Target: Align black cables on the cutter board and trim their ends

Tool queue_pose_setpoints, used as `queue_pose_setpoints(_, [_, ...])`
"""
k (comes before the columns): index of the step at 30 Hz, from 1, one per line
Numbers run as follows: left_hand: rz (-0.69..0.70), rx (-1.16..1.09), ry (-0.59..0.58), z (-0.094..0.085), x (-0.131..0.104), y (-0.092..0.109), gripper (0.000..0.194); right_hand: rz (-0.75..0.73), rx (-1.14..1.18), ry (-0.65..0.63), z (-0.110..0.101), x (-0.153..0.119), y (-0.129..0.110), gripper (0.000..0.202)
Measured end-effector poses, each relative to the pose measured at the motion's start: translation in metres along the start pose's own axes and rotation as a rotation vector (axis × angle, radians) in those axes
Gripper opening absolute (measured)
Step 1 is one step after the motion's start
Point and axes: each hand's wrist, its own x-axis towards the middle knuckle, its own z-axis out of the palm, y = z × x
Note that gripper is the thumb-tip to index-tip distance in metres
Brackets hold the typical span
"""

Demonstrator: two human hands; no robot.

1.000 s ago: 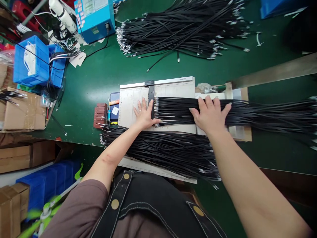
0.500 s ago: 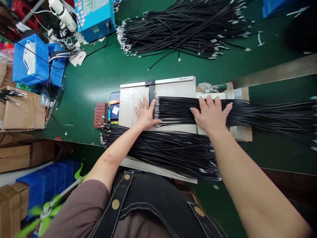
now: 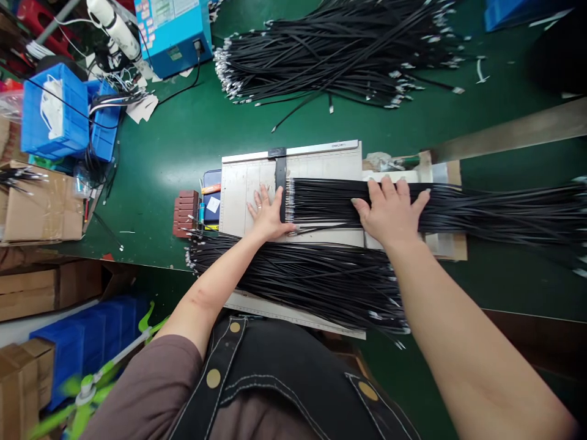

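Note:
Black cables (image 3: 325,201) lie side by side across a pale cutting board (image 3: 247,174), their silvery ends lined up along a black crossbar (image 3: 280,171). My left hand (image 3: 268,217) is spread on the board by that bar, its thumb at the near corner of the cable ends. Fingers apart, my right hand (image 3: 394,211) rests flat on top of the same row of cables, farther right. From there the cables run on to the right. A second bundle of black cables (image 3: 307,275) lies on the near part of the board, under my left forearm.
A large heap of black cables (image 3: 330,55) lies at the back of the green table (image 3: 165,146). To the left are a brown slotted block (image 3: 186,214), blue bins (image 3: 55,110) and a blue machine (image 3: 177,36). A green-bladed fan (image 3: 87,388) stands at the lower left.
My left hand has slid slightly down and toward me along the crossbar, uncovering more of the cable ends. My right hand stays in place on the cables.

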Motion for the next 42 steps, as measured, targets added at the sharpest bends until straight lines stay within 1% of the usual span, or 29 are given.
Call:
queue_pose_setpoints(3, [-0.013, -0.005, 0.022, -0.002, 0.001, 0.0, 0.122, -0.005, 0.018, -0.009, -0.003, -0.001, -0.001, 0.069])
queue_pose_setpoints(5, [0.042, 0.0, 0.022, -0.002, -0.002, 0.0, 0.12, -0.009, 0.02, -0.014, -0.004, -0.002, -0.002, 0.07])
queue_pose_setpoints(8, [0.105, 0.019, 0.011, 0.003, -0.007, -0.001, 0.118, -0.008, 0.016, -0.009, -0.005, -0.002, -0.003, 0.068])
queue_pose_setpoints(12, [0.049, 0.009, 0.046, 0.013, -0.006, 0.0, 0.111, -0.01, 0.023, -0.004, -0.005, -0.003, -0.003, 0.068])
queue_pose_setpoints(14, [0.021, -0.012, 0.058, 0.015, -0.003, 0.0, 0.11, -0.007, 0.021, -0.011, -0.005, -0.003, -0.003, 0.068])
queue_pose_setpoints(18, [-0.038, -0.055, 0.072, 0.011, -0.003, 0.0, 0.109, 0.002, 0.007, -0.037, -0.006, -0.002, -0.003, 0.071])
queue_pose_setpoints(21, [-0.046, -0.064, 0.055, 0.006, -0.008, -0.002, 0.107, 0.003, -0.001, -0.044, -0.006, -0.002, -0.003, 0.07])
queue_pose_setpoints(23, [-0.031, -0.065, 0.033, 0.005, -0.013, -0.004, 0.11, -0.002, 0.006, -0.036, -0.006, -0.002, -0.003, 0.069])
queue_pose_setpoints(26, [0.046, -0.043, 0.013, 0.007, -0.02, -0.003, 0.12, -0.005, 0.019, -0.018, -0.006, -0.002, -0.003, 0.067])
queue_pose_setpoints(28, [0.065, -0.02, 0.03, 0.011, -0.02, 0.0, 0.122, -0.003, 0.022, -0.02, -0.007, -0.002, -0.004, 0.068])
queue_pose_setpoints(33, [-0.026, -0.007, 0.144, 0.017, -0.007, 0.007, 0.113, -0.003, 0.008, -0.046, -0.009, -0.003, -0.005, 0.071])
queue_pose_setpoints(37, [-0.038, -0.022, 0.138, 0.014, -0.004, -0.001, 0.111, -0.003, -0.013, -0.031, -0.007, -0.003, -0.004, 0.07])
queue_pose_setpoints(40, [-0.039, -0.033, 0.099, 0.011, -0.01, -0.011, 0.114, -0.005, -0.015, -0.032, -0.005, -0.003, -0.003, 0.071])
queue_pose_setpoints(42, [-0.002, -0.03, 0.067, 0.011, -0.016, -0.014, 0.119, -0.006, -0.013, -0.034, -0.005, -0.003, -0.003, 0.071])
